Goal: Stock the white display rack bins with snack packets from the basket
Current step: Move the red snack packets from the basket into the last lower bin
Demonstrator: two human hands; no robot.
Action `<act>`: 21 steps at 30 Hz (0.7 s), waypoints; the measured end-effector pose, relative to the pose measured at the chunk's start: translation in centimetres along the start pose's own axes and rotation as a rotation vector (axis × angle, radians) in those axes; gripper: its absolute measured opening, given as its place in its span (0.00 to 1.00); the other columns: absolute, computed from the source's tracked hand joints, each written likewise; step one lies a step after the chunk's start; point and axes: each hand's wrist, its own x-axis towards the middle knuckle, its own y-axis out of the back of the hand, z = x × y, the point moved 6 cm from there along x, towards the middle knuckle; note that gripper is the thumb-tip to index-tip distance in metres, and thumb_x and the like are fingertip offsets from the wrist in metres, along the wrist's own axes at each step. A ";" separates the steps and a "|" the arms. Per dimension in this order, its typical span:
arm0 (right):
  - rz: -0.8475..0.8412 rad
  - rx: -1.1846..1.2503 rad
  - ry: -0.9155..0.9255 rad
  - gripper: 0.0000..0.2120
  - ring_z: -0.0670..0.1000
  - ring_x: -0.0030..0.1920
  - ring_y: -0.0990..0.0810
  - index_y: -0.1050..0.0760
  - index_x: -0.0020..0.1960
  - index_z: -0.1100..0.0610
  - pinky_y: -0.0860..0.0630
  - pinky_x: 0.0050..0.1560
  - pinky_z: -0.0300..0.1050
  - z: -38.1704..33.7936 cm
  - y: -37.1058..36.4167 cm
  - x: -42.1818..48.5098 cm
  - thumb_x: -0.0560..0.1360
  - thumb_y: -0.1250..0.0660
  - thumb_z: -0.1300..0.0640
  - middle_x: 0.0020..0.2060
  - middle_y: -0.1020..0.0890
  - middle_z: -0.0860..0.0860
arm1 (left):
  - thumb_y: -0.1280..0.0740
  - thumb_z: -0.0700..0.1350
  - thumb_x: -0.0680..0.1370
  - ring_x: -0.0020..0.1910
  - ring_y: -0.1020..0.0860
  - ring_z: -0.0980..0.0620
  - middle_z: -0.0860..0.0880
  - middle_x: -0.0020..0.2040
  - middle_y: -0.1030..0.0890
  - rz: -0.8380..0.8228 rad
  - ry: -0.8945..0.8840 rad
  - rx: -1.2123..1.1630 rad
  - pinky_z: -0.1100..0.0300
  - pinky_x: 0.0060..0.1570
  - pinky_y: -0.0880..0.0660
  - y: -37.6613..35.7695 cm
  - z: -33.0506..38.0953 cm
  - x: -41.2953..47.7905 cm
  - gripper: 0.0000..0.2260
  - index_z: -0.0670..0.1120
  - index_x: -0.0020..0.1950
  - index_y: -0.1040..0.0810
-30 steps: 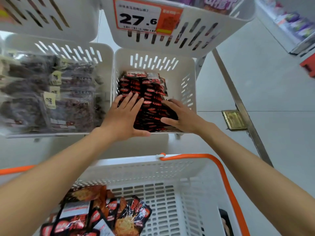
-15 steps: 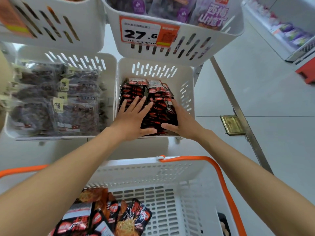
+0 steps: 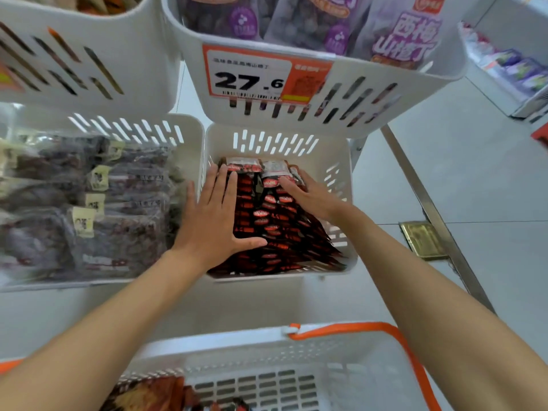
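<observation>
Both hands press flat on the red snack packets (image 3: 275, 232) in the lower white bin (image 3: 341, 161) — left hand (image 3: 213, 221) and right hand (image 3: 311, 197) with fingers straight, slightly apart, gripping nothing — probably squaring the rows. The basket (image 3: 237, 342) waits below.

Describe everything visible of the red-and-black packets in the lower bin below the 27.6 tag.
The red-and-black packets are small glossy sachets with red oval logos, leaning in tight overlapping rows inside the slotted white bin. The left hand lies flat on their left side; the right hand rests on the right rear.
</observation>
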 end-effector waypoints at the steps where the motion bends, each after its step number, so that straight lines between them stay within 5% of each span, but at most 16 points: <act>1: -0.014 -0.003 0.018 0.51 0.52 0.70 0.30 0.45 0.78 0.46 0.35 0.72 0.53 -0.6 -0.2 0.1 0.64 0.41 0.20 0.72 0.30 0.47 | 0.52 0.81 0.63 0.79 0.66 0.45 0.42 0.80 0.62 0.004 -0.005 -0.028 0.37 0.76 0.55 0.0 0.0 0.0 0.59 0.40 0.79 0.64; 4: 0.024 0.059 0.076 0.38 0.42 0.61 0.32 0.42 0.77 0.53 0.36 0.62 0.39 -1.3 -0.1 0.0 0.75 0.33 0.36 0.61 0.33 0.41 | 0.50 0.80 0.63 0.79 0.65 0.45 0.42 0.81 0.62 0.019 -0.020 -0.071 0.39 0.77 0.54 0.0 -0.1 0.0 0.60 0.39 0.79 0.64; 7: -0.021 0.044 0.103 0.29 0.34 0.54 0.27 0.38 0.72 0.49 0.30 0.65 0.38 -1.6 -0.8 -1.1 0.76 0.31 0.44 0.56 0.29 0.36 | 0.51 0.81 0.63 0.79 0.64 0.46 0.42 0.81 0.61 0.013 -0.022 -0.067 0.40 0.77 0.54 -0.2 -0.1 0.0 0.60 0.39 0.79 0.63; 9: -0.040 0.044 0.126 0.33 0.38 0.57 0.25 0.40 0.75 0.51 0.29 0.64 0.37 -1.8 -1.5 -1.4 0.75 0.29 0.45 0.57 0.27 0.39 | 0.53 0.81 0.63 0.79 0.63 0.46 0.42 0.81 0.60 0.010 -0.021 -0.062 0.40 0.77 0.55 -0.1 0.0 0.0 0.60 0.39 0.80 0.62; 11: -0.007 0.045 0.102 0.43 0.46 0.68 0.32 0.48 0.79 0.55 0.36 0.67 0.34 -1.8 -1.0 -2.2 0.74 0.29 0.42 0.68 0.32 0.46 | 0.54 0.80 0.63 0.80 0.63 0.47 0.43 0.81 0.60 -0.005 -0.021 -0.053 0.40 0.77 0.56 0.1 0.0 -0.1 0.59 0.40 0.80 0.61; 13: 0.031 0.025 0.069 0.50 0.51 0.75 0.39 0.54 0.80 0.56 0.39 0.74 0.47 -0.9 0.2 -3.2 0.71 0.32 0.35 0.77 0.42 0.51 | 0.56 0.80 0.63 0.79 0.64 0.47 0.43 0.81 0.61 -0.025 -0.017 -0.017 0.39 0.77 0.58 0.3 0.0 -0.2 0.58 0.40 0.80 0.62; 17: -0.058 -0.066 0.071 0.37 0.49 0.72 0.34 0.44 0.78 0.51 0.34 0.69 0.46 1.2 0.3 -6.1 0.75 0.39 0.35 0.74 0.35 0.48 | 0.61 0.76 0.66 0.79 0.66 0.47 0.43 0.81 0.63 -0.069 0.000 0.031 0.38 0.76 0.63 0.2 0.5 -1.0 0.52 0.42 0.80 0.63; 21: 0.031 -0.151 0.158 0.39 0.48 0.77 0.42 0.50 0.79 0.45 0.41 0.75 0.50 1.5 0.1 -9.0 0.75 0.39 0.34 0.79 0.43 0.47 | 0.52 0.73 0.74 0.79 0.66 0.49 0.45 0.81 0.62 -0.116 0.009 -0.035 0.41 0.76 0.65 0.6 1.2 -2.5 0.46 0.45 0.81 0.62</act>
